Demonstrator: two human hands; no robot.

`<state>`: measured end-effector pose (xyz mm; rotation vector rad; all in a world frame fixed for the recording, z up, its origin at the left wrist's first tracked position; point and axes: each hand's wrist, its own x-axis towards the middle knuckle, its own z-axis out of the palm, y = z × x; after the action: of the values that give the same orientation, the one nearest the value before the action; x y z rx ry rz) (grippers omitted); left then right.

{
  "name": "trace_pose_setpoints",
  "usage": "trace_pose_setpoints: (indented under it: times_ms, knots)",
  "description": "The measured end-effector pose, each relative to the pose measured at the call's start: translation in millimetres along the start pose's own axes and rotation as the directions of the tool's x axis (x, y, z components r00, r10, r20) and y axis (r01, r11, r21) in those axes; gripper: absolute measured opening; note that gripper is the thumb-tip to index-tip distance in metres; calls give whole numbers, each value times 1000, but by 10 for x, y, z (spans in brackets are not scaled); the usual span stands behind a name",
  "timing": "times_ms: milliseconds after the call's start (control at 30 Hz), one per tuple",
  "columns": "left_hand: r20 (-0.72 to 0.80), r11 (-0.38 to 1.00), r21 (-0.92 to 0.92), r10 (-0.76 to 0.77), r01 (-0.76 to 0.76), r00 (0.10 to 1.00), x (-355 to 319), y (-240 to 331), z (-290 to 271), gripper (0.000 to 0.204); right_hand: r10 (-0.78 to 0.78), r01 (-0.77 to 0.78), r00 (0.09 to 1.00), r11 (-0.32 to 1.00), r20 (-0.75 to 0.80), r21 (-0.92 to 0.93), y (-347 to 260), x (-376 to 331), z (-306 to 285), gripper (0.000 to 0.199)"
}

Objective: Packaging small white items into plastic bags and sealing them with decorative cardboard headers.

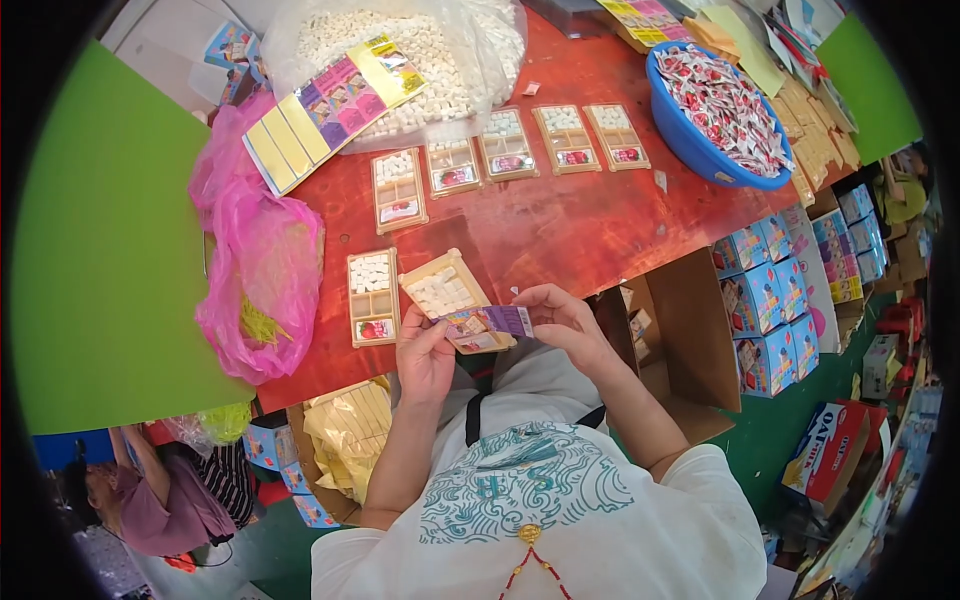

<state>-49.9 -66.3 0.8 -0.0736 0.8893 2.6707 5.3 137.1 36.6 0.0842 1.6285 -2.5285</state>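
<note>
A: Holding what, left to right?

B: Left hand (424,352) is closed on the near-left edge of a tan compartmented plastic tray of white tablets (447,293), raised just over the red table (560,225). Tray's long axis tilts up-left to down-right.

A: And the other?

B: Right hand (562,318) pinches a purple printed card strip (490,321), lying across the tray's near end, between both hands.
</note>
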Motion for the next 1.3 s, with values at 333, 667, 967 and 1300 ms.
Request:
trace_pose_setpoints:
  times_ms: [333, 667, 967, 1300]
  knots:
    - [380, 998, 55, -38, 19, 924, -9, 6, 73, 15, -436, 441, 886, 693, 157, -570, -88, -21, 66, 10]
    - [536, 997, 83, -46, 1, 843, -67, 37, 255, 24, -418, 523, 851, 613, 318, -592, -94, -37, 187, 11]
    - [580, 988, 151, -82, -9, 811, -61, 31, 167, 24, -375, 479, 876, 601, 303, -640, -81, -66, 234, 11]
    - [539, 986, 167, -94, 3, 837, -45, -53, 31, 27, -376, 500, 851, 359, 368, -789, -123, -42, 295, 14]
